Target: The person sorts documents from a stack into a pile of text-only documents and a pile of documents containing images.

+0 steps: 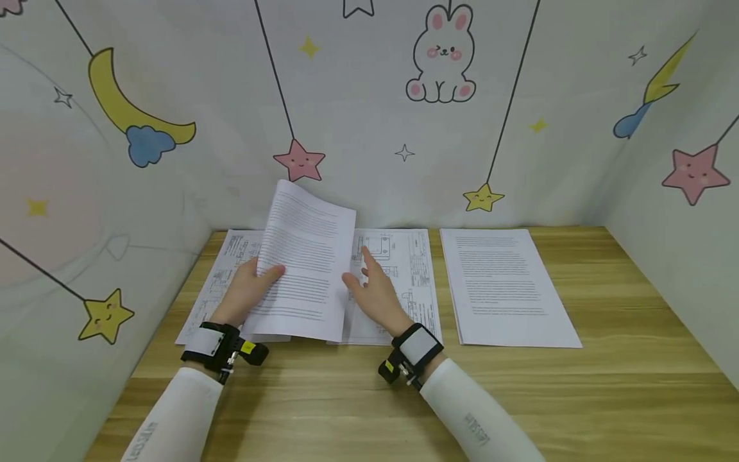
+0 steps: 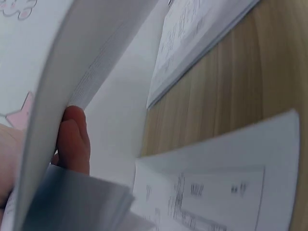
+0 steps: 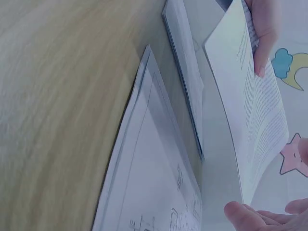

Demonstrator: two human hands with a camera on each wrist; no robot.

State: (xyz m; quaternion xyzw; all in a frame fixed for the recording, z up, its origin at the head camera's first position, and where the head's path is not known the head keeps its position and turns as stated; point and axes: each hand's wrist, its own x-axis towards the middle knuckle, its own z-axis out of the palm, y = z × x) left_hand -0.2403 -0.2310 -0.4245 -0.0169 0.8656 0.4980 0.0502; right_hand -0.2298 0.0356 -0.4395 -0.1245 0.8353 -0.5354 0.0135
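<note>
Raised and slightly bent, a few printed text sheets (image 1: 312,256) are held by my left hand (image 1: 244,292). Its thumb lies across the front, and the left wrist view shows fingers (image 2: 74,139) on the other side of the paper. My right hand (image 1: 378,295) is at the sheets' right edge with its fingers extended; its thumb is at that edge, and I cannot tell whether it touches. Below the hands, one stack of technical drawings (image 1: 222,256) lies at left, partly hidden, and a second drawing stack (image 1: 418,276) lies under my right hand.
A stack of printed text pages (image 1: 502,289) lies on the wooden table (image 1: 623,308), right of the drawings. A white wall sheet (image 1: 369,96) with cartoon stars, a moon and a rabbit surrounds the table. Each wrist wears a strapped camera.
</note>
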